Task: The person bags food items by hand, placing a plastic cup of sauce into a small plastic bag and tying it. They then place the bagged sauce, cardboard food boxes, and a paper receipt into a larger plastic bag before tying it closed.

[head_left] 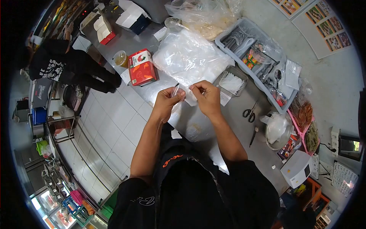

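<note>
A small clear plastic bag is stretched between my two hands, above the near edge of the metal table. My left hand pinches one side of it between thumb and fingers. On the other side, my right hand grips it with thumb and fingertips pressed together. Just beyond them lies a large stack of clear plastic bags. To the left of the stack is a red box with pictures on it. A small clear tray of white items sits right of my right hand.
A grey divided bin holds cutlery and packets. Scissors, a dark-handled tool and a metal bowl lie at right. A drink cup and opened cartons stand at left. Another person stands across the tiled floor.
</note>
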Motion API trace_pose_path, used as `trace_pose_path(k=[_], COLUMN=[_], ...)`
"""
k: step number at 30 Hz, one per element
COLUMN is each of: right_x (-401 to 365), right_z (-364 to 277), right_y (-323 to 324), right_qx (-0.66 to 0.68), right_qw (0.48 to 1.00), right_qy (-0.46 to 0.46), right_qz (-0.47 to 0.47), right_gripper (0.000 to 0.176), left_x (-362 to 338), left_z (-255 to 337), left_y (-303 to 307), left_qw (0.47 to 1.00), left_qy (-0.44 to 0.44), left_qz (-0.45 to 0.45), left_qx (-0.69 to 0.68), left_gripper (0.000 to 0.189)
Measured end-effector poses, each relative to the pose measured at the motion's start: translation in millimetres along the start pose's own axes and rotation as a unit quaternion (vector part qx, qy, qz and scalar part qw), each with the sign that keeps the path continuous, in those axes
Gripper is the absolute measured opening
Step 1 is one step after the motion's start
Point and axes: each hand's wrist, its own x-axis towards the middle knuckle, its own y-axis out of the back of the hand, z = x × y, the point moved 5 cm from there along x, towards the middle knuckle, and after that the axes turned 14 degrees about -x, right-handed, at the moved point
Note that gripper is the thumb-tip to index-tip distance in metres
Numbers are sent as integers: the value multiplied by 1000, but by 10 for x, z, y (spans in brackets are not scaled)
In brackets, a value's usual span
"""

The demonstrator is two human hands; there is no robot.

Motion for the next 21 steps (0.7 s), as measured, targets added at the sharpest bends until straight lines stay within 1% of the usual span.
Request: trace_pose_path(k=[1, 2, 4, 5, 7, 8, 10, 11, 13, 14, 15, 17, 18, 21], right_x=[2, 2, 0, -3, -45, -66, -168, -225, -224, -228, -243, -250, -250, -270], right_z=[-11, -25, -123, -164, -179, -188, -255, -282, -240, -225, -211, -179, -173, -207], right_y=[20, 45, 118, 144, 155, 156, 21, -50, -199, -265, -331, -437, -480, -656], right_qx=[-4, -9, -62, -88, -109, -118, -84, -66, -34, -25, -16, 13, 27, 23], right_qw=[1000, 999, 992, 985, 978, 974, 978, 979, 985, 987, 989, 991, 992, 989], right_qy=[5, 10, 57, 82, 89, 95, 119, 131, 146, 146, 145, 130, 122, 105], right_qz=[21, 41, 99, 127, 156, 170, 151, 140, 82, 54, 26, 1, -11, -106], right_gripper=[8, 8, 7, 7, 7, 7, 8, 8, 9, 9, 9, 9, 10, 9], left_x=[-7, -15, -38, -72, -169, -170, -186, -194, -153, -133, -138, -150, -169, -252], left_z=[-20, -13, 18, 79, 231, 266, 356, 377, 395, 333, 278, 226, 238, 281], left_y=[1, 0, -13, -22, -61, -51, -8, 4, 44, 71, 120, 188, 236, 282], left_qw=[1000, 999, 996, 985, 936, 919, 876, 864, 838, 878, 882, 887, 885, 873], left_qy=[7, -6, -34, -56, -100, -121, -162, -184, -232, -232, -219, -195, -170, -217], left_qz=[-4, -7, -13, 16, 74, 95, 140, 126, 96, 63, 76, 98, 131, 189], left_qx=[8, 32, 79, 164, 329, 363, 433, 451, 485, 414, 411, 407, 414, 393], left_gripper=[16, 15, 13, 13, 13, 14, 16, 17, 19, 21, 20, 19, 18, 16])
